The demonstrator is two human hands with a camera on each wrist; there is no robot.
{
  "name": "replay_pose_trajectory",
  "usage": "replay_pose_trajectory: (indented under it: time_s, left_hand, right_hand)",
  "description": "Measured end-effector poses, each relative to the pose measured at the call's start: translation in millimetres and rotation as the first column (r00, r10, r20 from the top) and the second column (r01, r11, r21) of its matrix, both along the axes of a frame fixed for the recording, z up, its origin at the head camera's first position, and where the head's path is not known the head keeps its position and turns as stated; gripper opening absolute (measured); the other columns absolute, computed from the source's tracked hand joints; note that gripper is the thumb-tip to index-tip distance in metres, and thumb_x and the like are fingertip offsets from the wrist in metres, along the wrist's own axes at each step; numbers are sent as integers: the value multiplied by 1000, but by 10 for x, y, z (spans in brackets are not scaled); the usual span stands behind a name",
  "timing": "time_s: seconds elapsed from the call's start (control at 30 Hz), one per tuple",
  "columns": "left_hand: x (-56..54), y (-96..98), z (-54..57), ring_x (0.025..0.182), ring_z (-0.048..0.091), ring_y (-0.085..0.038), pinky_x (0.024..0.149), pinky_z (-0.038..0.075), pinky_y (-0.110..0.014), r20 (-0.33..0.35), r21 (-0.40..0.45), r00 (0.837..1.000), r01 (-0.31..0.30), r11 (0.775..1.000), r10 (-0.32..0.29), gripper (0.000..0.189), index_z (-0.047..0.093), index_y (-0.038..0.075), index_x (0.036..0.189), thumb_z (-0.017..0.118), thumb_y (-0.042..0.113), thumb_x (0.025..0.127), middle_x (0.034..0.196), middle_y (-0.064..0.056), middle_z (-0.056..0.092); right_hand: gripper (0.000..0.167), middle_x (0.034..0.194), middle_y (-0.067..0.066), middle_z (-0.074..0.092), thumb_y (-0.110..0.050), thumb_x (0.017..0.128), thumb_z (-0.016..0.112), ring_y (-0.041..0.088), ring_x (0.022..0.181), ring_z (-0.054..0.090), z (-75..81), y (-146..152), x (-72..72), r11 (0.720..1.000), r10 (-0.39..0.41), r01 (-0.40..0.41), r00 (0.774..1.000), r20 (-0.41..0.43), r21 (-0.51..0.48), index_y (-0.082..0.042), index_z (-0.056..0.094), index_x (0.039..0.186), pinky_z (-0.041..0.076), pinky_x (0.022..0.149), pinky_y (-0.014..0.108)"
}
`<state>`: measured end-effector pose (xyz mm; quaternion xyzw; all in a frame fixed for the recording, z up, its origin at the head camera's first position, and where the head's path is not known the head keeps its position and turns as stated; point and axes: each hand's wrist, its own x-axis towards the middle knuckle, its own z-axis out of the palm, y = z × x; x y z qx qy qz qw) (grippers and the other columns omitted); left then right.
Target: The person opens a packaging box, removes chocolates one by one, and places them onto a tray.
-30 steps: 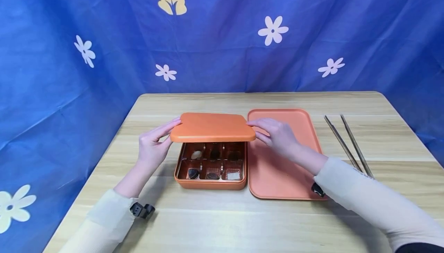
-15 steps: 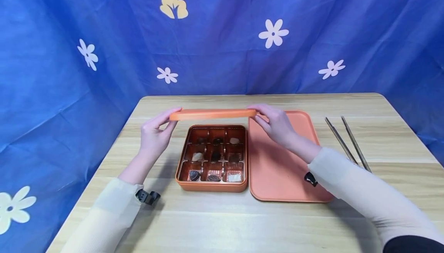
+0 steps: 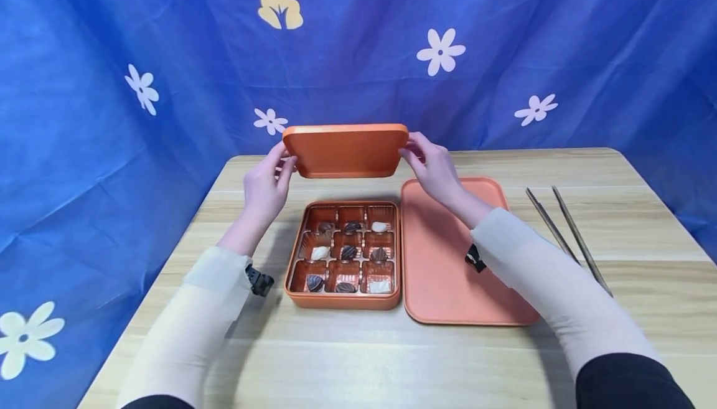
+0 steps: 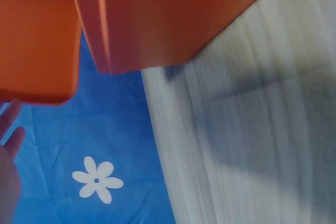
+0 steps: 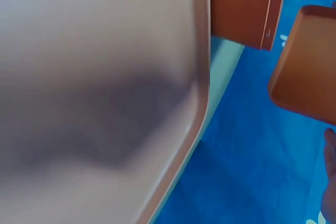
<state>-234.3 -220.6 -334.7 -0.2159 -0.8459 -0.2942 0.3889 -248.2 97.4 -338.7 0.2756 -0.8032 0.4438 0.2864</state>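
An orange lid (image 3: 347, 152) is held up behind the box, tilted so its hollow underside faces me. My left hand (image 3: 266, 183) pinches the lid's left edge, thumb on the near side. At the right edge, my right hand (image 3: 435, 169) grips the lid between thumb and fingers. Below stands the orange box (image 3: 343, 301), uncovered, its brown plastic insert split into several compartments. Dark and white chocolates sit in them, among them a white one (image 3: 320, 253) and a dark striped one (image 3: 315, 282). Both wrist views show the lid, with part of each hand at the frame edge.
A pink tray (image 3: 454, 291) lies flat right beside the box, under my right forearm. Metal tongs (image 3: 577, 235) lie farther right on the wooden table (image 3: 358, 359). A blue flowered curtain (image 3: 358, 54) hangs behind the table's back edge.
Both hands have raised the lid up and back from over the box, tipping it from nearly flat to near upright. The box's back rows of compartments have come into view.
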Motion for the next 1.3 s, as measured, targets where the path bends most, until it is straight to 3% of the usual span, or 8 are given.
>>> replay_pose_trajectory:
  time_s: [0.27,0.53,0.63,0.77,0.9,1.1,1.2,1.3]
  left_hand:
    - [-222,33,-47,88,69,-31,70,56,-45,110,-12,993,-31,999,32,31,56,6,127,57,18,99,100,-16,70]
    - [-382,-2,-91,90,69,-34,81,52,-49,254,-16,967,-27,1000,30,39,50,9,139,54,19,101,104,-18,70]
    - [-441,-24,-116,90,69,-36,83,52,-48,330,-9,944,-3,1000,6,48,43,10,146,55,14,100,106,-21,69]
    - [-483,-47,-154,92,67,-40,84,53,-47,448,13,891,81,997,-78,68,27,12,154,58,1,95,115,-26,65]
    - [-501,-72,-187,93,66,-41,84,53,-47,500,26,858,124,992,-120,80,18,16,157,59,-5,92,117,-28,63]
    - [-597,-56,-243,98,66,-37,83,54,-45,514,86,848,98,991,-128,73,29,18,154,59,-5,92,108,-28,66]
    - [-640,-45,-307,103,65,-35,81,55,-42,548,140,822,90,986,-153,66,37,13,151,58,-7,92,110,-29,65]
    - [-667,-45,-379,106,63,-35,79,56,-40,596,187,783,80,979,-177,63,38,11,150,57,-8,93,116,-30,62]
  right_hand:
    - [28,95,18,70,-10,97,60,30,81,68,-48,-51,-194,999,-38,39,999,29,-21,-2,53,122,53,72,44]
    - [35,92,17,69,-16,99,58,31,78,66,-99,-141,-340,996,-84,85,979,187,0,-5,51,131,49,70,42]
    - [35,90,17,69,-16,99,58,32,78,68,-129,-180,-391,996,-88,91,967,240,0,-6,51,131,51,73,42]
    - [35,96,16,71,-16,99,57,32,81,70,-191,-207,-450,994,-101,107,941,323,-1,-7,50,133,53,76,40]
    - [36,98,16,71,-16,100,56,29,78,70,-247,-236,-502,992,-122,128,919,375,8,-8,49,134,53,72,38]
    - [33,90,13,70,-17,100,55,31,73,68,-282,-288,-577,984,-142,173,888,438,-33,-13,47,132,51,68,35]
    - [34,91,12,70,-16,100,55,33,74,67,-308,-306,-601,982,-127,179,868,480,-65,-12,47,133,50,66,32]
    - [37,97,13,70,-14,99,57,33,80,67,-354,-313,-615,982,-102,168,850,517,-82,-12,48,135,50,68,32]
